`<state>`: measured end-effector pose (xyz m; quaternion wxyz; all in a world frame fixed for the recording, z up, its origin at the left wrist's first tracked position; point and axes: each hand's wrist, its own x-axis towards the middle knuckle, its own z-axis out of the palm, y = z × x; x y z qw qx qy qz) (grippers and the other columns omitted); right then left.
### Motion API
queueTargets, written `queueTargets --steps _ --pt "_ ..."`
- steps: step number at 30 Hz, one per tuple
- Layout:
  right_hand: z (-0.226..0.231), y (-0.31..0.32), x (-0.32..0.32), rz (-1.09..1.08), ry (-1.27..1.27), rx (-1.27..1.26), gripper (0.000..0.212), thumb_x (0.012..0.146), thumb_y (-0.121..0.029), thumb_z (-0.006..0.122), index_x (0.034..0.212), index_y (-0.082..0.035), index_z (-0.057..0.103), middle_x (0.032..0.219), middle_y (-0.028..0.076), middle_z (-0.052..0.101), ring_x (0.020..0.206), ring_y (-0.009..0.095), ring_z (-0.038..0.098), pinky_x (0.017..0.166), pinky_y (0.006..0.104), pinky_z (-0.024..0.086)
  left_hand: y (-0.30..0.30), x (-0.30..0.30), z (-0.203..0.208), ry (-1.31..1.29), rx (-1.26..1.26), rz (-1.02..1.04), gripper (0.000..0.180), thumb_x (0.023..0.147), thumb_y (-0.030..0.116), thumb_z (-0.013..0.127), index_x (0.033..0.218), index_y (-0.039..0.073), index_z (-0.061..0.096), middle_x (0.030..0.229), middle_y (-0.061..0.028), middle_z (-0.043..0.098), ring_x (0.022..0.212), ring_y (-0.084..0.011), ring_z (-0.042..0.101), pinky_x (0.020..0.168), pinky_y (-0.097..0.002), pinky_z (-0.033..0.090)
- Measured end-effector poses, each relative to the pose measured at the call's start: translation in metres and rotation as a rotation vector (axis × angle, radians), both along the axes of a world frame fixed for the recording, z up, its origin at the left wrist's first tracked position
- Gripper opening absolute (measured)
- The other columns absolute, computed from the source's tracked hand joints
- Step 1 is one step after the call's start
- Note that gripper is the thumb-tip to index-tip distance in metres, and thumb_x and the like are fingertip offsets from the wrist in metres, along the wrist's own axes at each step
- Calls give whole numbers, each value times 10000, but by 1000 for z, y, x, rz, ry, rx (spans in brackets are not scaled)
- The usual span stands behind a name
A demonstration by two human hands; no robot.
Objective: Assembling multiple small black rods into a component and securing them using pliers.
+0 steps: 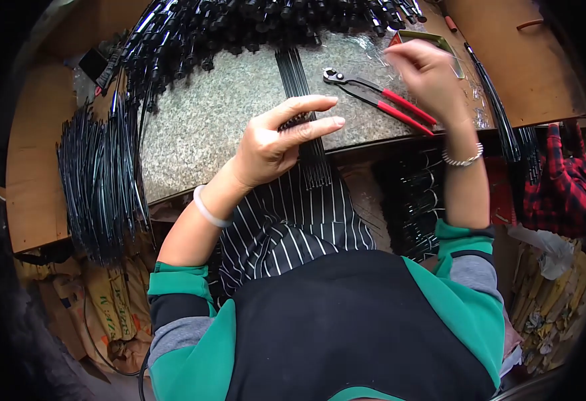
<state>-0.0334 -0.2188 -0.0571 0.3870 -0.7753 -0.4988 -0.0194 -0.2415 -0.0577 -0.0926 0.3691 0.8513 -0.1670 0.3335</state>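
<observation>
My left hand [273,139] is over a flat row of thin black rods [293,75] near the table's front edge. Its thumb and index finger stretch apart, with rods showing in the gap; the other fingers are partly hidden. To the right, my right hand [425,75] is raised beside a small open tin [456,50]. Its fingertips are drawn together and blurred, so whatever they may hold is not visible. Between the hands lie end-cutting pliers [383,99] with red handles, jaws toward the far left.
Many black rods with thick ends [259,23] are heaped along the back of the speckled tabletop [186,134]. Another bundle [99,174] hangs over the left edge, and more rods [496,100] lie at the right. Small shiny pieces [480,110] are scattered by the tin.
</observation>
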Motion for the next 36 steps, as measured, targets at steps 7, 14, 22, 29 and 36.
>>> queueTargets --steps 7,14,22,29,36 --pt "-16 -37 117 -304 -560 -498 156 779 -179 630 881 -71 674 873 39 640 891 222 555 817 339 460 -3 6 -4 -4 -19 -13 581 600 -170 478 1077 115 651 1113 -119 604 961 -274 623 835 -334 522" --pt "-1 -47 109 -190 -694 -410 141 808 -135 598 909 -59 660 843 55 619 840 220 552 776 331 458 -7 10 -3 -3 -52 -26 499 634 -188 447 1012 45 675 1044 -158 633 942 -262 636 819 -323 515" --pt "10 -27 -60 318 -321 176 203 735 63 628 927 -1 643 747 79 565 649 209 509 602 295 419 -9 10 -6 13 -1 -28 475 635 -168 489 1002 62 683 1045 -156 635 933 -265 639 809 -320 520" --pt "5 -15 -81 341 -350 301 266 681 50 684 930 -41 665 745 52 556 641 196 498 594 295 404 -11 15 -12 -41 -34 -20 559 596 -144 501 1035 153 681 1040 -105 644 942 -269 633 804 -333 526" --pt "4 -17 -84 297 -363 283 293 647 24 704 928 -51 674 734 39 546 657 185 509 601 287 408 -10 12 -11 -29 -9 -9 559 596 -143 506 1035 157 680 1040 -109 644 946 -273 633 802 -334 527"
